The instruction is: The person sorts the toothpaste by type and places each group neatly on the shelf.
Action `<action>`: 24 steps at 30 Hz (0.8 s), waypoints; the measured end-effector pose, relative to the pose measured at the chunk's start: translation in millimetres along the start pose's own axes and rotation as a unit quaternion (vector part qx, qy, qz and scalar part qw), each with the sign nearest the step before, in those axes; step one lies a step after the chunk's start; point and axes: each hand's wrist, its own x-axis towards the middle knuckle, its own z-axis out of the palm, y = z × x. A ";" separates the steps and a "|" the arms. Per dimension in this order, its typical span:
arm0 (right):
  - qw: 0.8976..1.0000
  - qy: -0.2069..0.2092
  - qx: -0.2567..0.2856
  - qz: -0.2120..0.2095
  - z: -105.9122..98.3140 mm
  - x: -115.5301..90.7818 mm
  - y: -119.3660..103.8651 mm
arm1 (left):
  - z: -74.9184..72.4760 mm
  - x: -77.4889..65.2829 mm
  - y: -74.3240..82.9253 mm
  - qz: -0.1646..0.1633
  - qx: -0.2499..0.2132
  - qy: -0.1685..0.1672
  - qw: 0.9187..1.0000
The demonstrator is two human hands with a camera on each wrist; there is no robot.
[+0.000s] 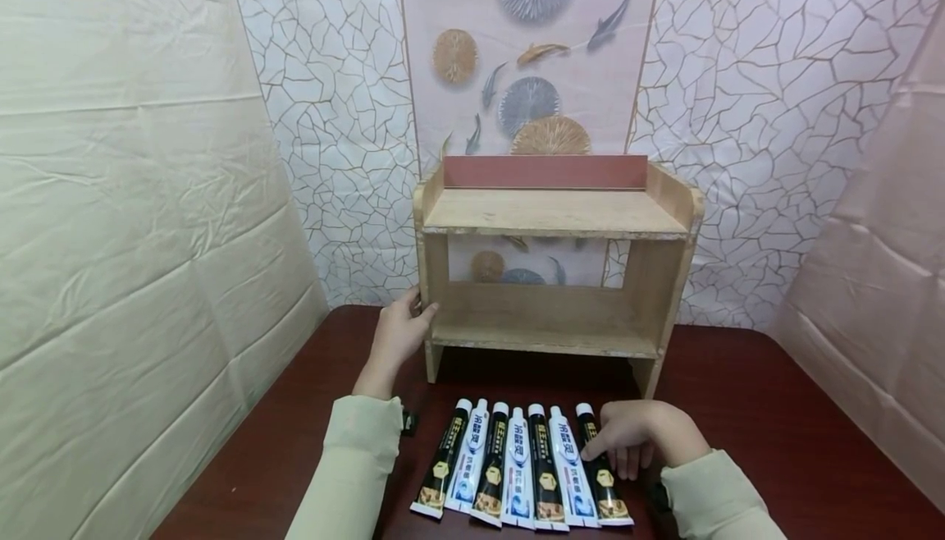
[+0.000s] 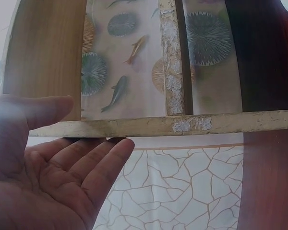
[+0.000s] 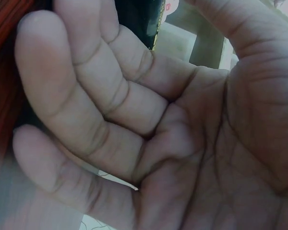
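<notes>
My left hand (image 1: pixel 399 331) holds the left side panel of a small wooden shelf (image 1: pixel 546 339), thumb at the front edge and fingers along the outer face. In the left wrist view that panel's edge (image 2: pixel 144 125) passes between thumb and fingers. At the right end of a row of toothpaste tubes, my right hand (image 1: pixel 638 433) grips a black toothpaste tube (image 1: pixel 607 495), the thumb side reaching across it. The right wrist view shows the fingers (image 3: pixel 105 96) bent, with part of the black tube (image 3: pixel 137 24) beyond them; their tips on it are partly hidden.
Several black tubes and white tubes (image 1: pixel 518 474) alternate side by side on the dark red table (image 1: pixel 295 458), caps toward the shelf. The shelf has two boards and a red back strip (image 1: pixel 546 171). Curtains hang at the left (image 1: pixel 148 236) and right, with a patterned backdrop behind.
</notes>
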 end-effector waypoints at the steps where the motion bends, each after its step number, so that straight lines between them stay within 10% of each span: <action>1: 1.000 -0.001 0.000 0.001 0.3 0.2 0.1 | -0.1 0.0 -0.6 0.000 0.003 -0.002 1.000; 24: 1.000 0.013 -0.019 0.012 5.2 5.6 0.1 | -1.7 2.0 2.2 0.002 0.024 -0.016 1.000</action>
